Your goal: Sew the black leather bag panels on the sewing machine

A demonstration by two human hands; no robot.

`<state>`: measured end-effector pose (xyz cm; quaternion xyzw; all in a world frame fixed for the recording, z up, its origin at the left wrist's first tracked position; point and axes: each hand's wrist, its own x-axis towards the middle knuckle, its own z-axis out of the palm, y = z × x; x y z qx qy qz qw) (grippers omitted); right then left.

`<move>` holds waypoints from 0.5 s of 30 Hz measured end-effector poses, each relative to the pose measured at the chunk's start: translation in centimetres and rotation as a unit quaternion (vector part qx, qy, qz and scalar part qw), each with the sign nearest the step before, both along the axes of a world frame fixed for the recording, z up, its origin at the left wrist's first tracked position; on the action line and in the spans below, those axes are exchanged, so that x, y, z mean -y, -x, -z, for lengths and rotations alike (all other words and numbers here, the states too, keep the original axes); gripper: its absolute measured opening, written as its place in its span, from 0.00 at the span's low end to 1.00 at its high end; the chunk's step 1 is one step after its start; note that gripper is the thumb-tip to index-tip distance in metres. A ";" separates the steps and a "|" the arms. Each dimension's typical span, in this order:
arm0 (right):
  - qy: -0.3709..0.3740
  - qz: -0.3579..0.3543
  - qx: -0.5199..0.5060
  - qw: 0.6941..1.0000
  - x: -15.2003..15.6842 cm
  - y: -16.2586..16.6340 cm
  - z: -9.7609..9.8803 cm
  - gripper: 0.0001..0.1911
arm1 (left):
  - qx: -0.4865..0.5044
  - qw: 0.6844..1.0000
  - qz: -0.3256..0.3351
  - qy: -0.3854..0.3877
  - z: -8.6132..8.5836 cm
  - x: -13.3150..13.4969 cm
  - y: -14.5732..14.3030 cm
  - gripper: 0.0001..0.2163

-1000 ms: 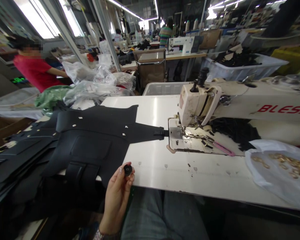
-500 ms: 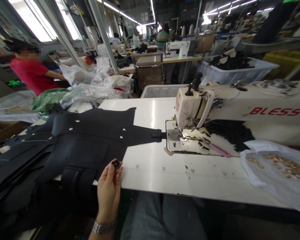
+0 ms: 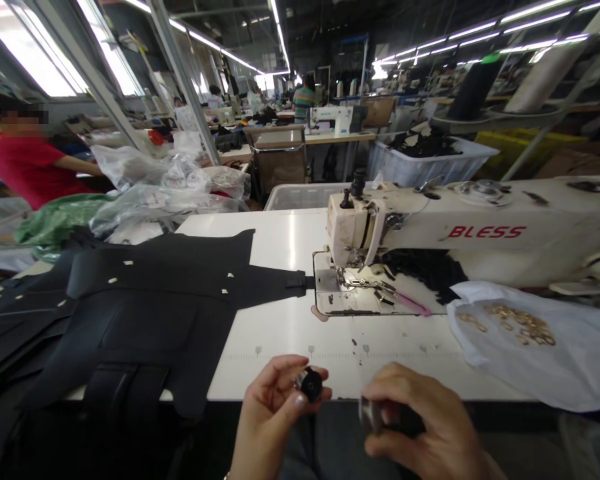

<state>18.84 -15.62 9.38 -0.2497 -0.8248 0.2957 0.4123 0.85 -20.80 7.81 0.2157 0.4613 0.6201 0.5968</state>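
Over the table's front edge, my left hand (image 3: 275, 410) is closed around a small bobbin case (image 3: 310, 384), metal at the side and dark on its round face. To its right, my right hand (image 3: 425, 417) grips a round metal bobbin (image 3: 371, 417) between thumb and fingers. That piece is blurred, so its details are unclear. A gap separates the two hands. Beyond them stands a white sewing machine (image 3: 410, 217). A black leather-like panel (image 3: 145, 313) lies flat on the left, its narrow strap end reaching the needle plate.
Pink-handled tweezers (image 3: 405, 300) rest by the needle. On the right, a white cloth (image 3: 575, 360) holds several gold metal rings (image 3: 523, 323). Plastic bags (image 3: 165, 200) are heaped behind the panel. A person in a red shirt (image 3: 23, 167) is at the far left.
My left hand has moved right, off the black panel, carrying the bobbin case. My right hand has come into view with the round metal bobbin. The view has shifted slightly to the right.
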 end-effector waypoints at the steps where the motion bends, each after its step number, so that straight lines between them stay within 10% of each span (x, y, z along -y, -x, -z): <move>1: -0.009 -0.011 -0.010 1.000 -0.1 1.4 -0.1 0.13 | 0.006 1.000 0.026 0.000 0.1 0.0 -0.3 0.15; 15: -0.020 0.045 -0.025 0.998 0.6 4.0 1.8 0.13 | 0.030 0.998 0.043 0.018 0.1 0.6 -1.3 0.12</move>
